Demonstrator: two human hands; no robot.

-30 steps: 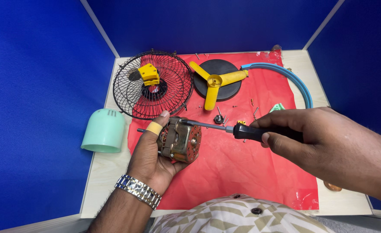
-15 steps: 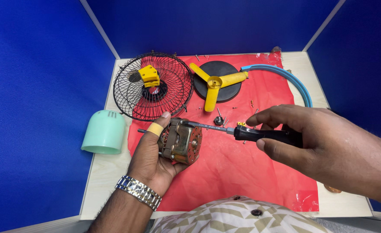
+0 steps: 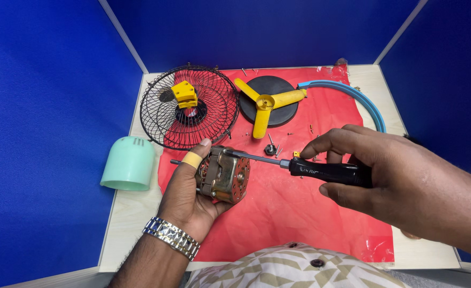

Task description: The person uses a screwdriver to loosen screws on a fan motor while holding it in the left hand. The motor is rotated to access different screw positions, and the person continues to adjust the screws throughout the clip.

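— Slippage is the worry, nearest in. The left hand [image 3: 188, 193] cups the fan motor [image 3: 223, 174] in its palm above the near part of the red mat [image 3: 294, 213], fingers curled under it, thumb with a yellow bandage lying along the top. Nothing braces it but that palm.

— And the right hand [image 3: 385, 181]?

— Fingers closed round the black handle of the screwdriver [image 3: 299, 168], its shaft lying across the motor's top. If the tip rides off under pressure, I judge it could jab the thumb or slide into the copper windings.

— Can you see the tip seated?

— No. It is too small to tell what it bears on, and the motor's underside is hidden by the fingers.

— Further out?

— Loose screws [image 3: 274, 149] lie scattered on the mat just beyond the motor; a nudge from the right wrist could roll them off. Some are too tiny to count. Left, a mint green cover [image 3: 128, 164] rests on the table [image 3: 123, 224]. Farthest, the black wire guard [image 3: 190, 106] carries a yellow part, and the yellow blade [image 3: 266, 104] lies on a black disc [image 3: 270, 96]. The blue ring [image 3: 361, 101] is partly cut off by the right hand.
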